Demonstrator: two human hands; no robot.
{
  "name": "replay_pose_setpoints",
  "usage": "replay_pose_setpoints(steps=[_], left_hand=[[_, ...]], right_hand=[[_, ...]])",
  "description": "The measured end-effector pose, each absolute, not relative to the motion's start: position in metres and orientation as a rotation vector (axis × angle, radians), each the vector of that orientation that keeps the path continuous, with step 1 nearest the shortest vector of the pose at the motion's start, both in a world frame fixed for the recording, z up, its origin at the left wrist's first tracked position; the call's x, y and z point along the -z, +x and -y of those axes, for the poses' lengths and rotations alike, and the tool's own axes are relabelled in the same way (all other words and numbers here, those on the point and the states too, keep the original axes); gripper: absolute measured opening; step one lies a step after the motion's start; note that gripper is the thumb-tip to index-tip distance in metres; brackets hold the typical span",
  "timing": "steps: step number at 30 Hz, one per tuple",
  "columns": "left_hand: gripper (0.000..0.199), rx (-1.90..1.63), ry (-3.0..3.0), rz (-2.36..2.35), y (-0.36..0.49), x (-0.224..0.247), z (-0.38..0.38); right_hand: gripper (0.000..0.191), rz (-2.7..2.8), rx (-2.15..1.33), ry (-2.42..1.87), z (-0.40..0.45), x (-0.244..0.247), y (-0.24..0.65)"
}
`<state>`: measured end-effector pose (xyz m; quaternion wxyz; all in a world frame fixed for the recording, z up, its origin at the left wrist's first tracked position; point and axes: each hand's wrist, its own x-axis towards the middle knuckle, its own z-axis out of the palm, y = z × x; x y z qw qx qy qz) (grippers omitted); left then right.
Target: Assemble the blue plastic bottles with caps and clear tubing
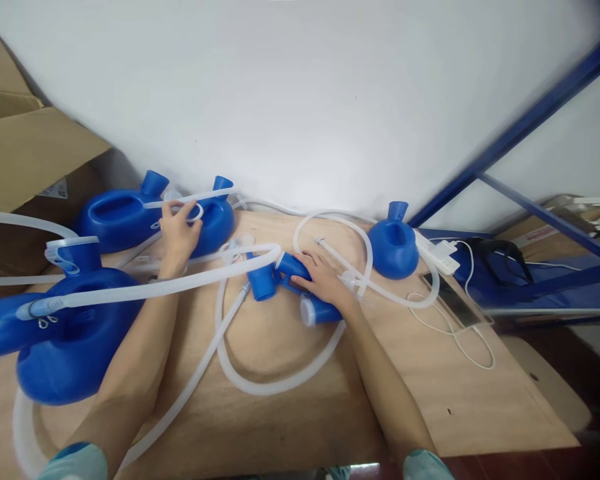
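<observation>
My left hand (179, 235) pinches a small white ring-like piece (196, 213) in front of two blue bottles (117, 219) at the back left. My right hand (325, 280) rests with its fingers over a blue cylindrical part (293, 266) at the table's middle. Just below that hand lies another blue part with a white rim (321, 311). To its left stands a blue cup-like piece (263, 281). A translucent hose (280, 387) loops across the wood in front. Large blue bottles (65, 360) with a hose across them lie at the left, beside my left forearm.
One more blue bottle (394, 248) stands at the back right, beside a white power strip (437, 257), a phone (453, 300) and a white cable. A cardboard box (35, 153) is at the far left. Blue metal frame bars (525, 123) rise at the right of the wooden table (420, 400).
</observation>
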<state>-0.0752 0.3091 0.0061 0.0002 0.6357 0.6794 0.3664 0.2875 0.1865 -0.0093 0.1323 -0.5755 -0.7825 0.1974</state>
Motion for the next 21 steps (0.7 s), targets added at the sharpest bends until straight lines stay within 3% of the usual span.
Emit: replay_pose_setpoints(steps=[5,10,16,21], left_hand=[[0.048,-1.146,2.051,-2.154,-0.068,-0.031,-0.297],[0.046,-1.045,2.158,-2.171,-0.06,-0.072,-0.273],[0.043,-0.824,2.311,-2.116,-0.04,-0.111,-0.233],[0.04,-0.706,2.347,-2.137,-0.031,-0.128,-0.207]], right_hand=[[0.046,2.246,-0.381,-1.331,-0.185,0.0,0.284],[0.033,2.276,-0.576,-0.867,-0.166,-0.023,0.256],[0.058,2.049,-0.664,-0.931,-0.167,-0.056,0.222],[0.069,1.872,-0.743,-0.919,-0.206,-0.072,0.196]])
